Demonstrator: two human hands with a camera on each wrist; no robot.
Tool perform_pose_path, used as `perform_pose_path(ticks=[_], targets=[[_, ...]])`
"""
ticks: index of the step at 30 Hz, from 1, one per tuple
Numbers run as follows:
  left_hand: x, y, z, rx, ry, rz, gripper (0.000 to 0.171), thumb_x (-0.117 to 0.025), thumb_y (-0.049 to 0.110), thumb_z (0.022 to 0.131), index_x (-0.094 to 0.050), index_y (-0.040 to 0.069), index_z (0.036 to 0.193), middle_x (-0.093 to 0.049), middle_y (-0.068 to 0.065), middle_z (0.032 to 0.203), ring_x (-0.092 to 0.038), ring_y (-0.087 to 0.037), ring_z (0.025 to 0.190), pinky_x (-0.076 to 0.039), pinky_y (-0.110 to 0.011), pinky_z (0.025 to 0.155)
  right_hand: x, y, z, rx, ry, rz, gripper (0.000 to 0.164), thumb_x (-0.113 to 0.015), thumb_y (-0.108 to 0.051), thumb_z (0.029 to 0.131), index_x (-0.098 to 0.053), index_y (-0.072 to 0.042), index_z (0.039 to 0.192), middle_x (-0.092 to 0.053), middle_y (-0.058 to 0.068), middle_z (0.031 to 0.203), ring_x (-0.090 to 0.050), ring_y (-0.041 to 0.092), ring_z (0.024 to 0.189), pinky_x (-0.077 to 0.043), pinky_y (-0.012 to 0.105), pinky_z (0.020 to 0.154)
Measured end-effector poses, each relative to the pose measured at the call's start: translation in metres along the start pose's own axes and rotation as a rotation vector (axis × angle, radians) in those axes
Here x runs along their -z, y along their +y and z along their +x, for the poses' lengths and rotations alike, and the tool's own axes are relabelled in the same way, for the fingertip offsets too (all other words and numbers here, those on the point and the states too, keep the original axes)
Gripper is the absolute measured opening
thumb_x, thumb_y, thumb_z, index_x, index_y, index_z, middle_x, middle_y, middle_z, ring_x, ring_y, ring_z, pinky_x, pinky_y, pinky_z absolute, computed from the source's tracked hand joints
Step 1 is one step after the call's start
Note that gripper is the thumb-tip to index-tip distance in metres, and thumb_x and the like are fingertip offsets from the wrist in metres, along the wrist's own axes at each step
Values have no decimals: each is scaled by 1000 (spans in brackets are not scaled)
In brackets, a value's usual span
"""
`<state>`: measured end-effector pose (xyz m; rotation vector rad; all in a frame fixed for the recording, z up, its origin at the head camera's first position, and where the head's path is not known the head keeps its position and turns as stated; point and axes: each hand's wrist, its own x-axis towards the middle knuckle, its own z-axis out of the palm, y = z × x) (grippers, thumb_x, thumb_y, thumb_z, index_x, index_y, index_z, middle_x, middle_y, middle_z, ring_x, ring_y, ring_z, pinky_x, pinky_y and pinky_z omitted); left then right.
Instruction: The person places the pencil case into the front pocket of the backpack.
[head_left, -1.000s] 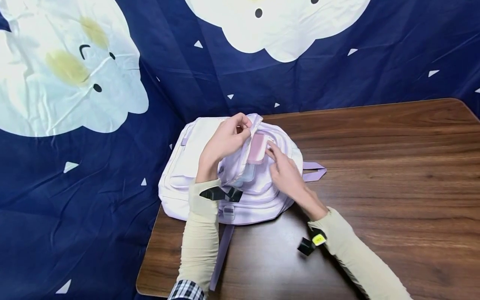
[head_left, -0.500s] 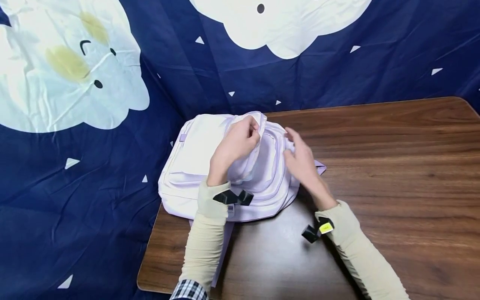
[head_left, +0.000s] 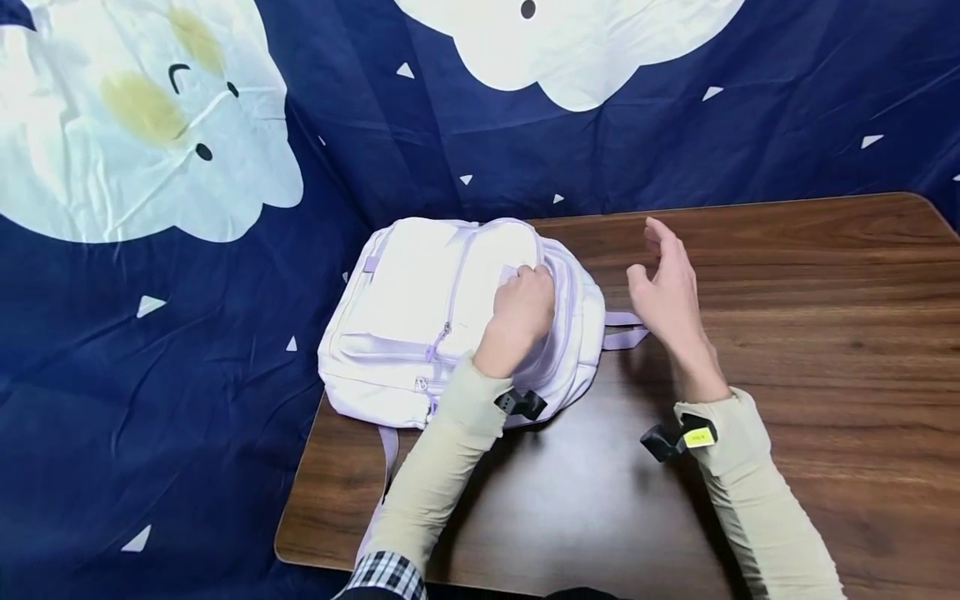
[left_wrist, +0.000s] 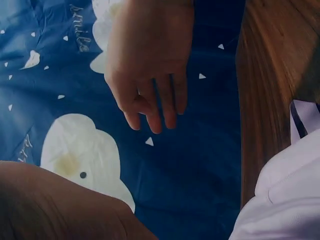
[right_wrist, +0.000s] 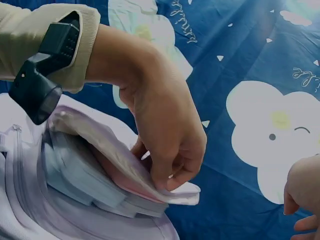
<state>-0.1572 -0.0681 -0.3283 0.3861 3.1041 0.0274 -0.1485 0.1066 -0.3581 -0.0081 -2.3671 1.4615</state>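
A white and lilac backpack (head_left: 405, 283) lies on the table. My left hand (head_left: 525, 304) holds the edge of its front pocket flap; in the right wrist view, the thumb and fingers of my left hand (right_wrist: 172, 120) pinch that edge. The pocket gapes, showing pale blue flat things (right_wrist: 82, 172) and a pink one (right_wrist: 125, 180) inside; their kind is not clear. To the right of the backpack, my right hand (head_left: 670, 292) is raised off it with nothing held. The left wrist view shows my right hand (left_wrist: 155, 65) with its fingers extended.
The wooden table (head_left: 795, 350) stretches to the right of the backpack. A lilac strap (head_left: 626, 329) sticks out on the right, and another strap (head_left: 388, 454) hangs toward the front. Behind stands a dark blue cloth (head_left: 480, 133) with white cloud prints.
My right hand has moved away from the pocket to the right. My left hand has drawn the flap right and nearer, covering the pink and pale blue things from the head view.
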Motion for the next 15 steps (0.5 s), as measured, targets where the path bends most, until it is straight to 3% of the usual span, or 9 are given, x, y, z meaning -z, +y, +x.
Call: perform_pose_path(ticks=[3,6,11,13,15], targets=[[1,8,1,42,20,38,21,-44,12,97,-60,1,108,-62,-15,102,-65,-27,92,-56,-39,72,7,1,3,-1,4,-45,61,-45,-1,84,-37,-7,144,-45,17,140,-42,31,130,-32,47,107],[4,18,2,67,107,82,23,-47,17,96,-61,3,109,-59,-12,104,-60,-26,98,-53,-36,76,14,3,5,3,6,-105,60,-44,-4,85,-37,-7,145,-42,17,143,-40,32,130,-31,49,108],[4,33,10,-13,313,113,42,-53,43,94,-56,9,118,-52,-9,120,-45,-27,117,-42,-36,89,24,5,10,39,15,-234,51,-43,-13,93,-40,-6,143,-37,18,147,-35,37,133,-27,52,110],[2,37,16,-44,337,114,57,-50,53,93,-50,9,130,-46,-11,135,-36,-30,131,-36,-39,101,29,7,11,44,1,-301,49,-42,-21,96,-40,-6,143,-33,20,150,-28,39,137,-22,53,113],[1,40,21,-53,305,107,71,-44,60,93,-38,9,143,-33,-14,150,-21,-34,143,-25,-46,112,34,9,12,23,-38,-369,51,-40,-31,100,-37,-7,145,-25,22,153,-19,41,142,-12,56,115]])
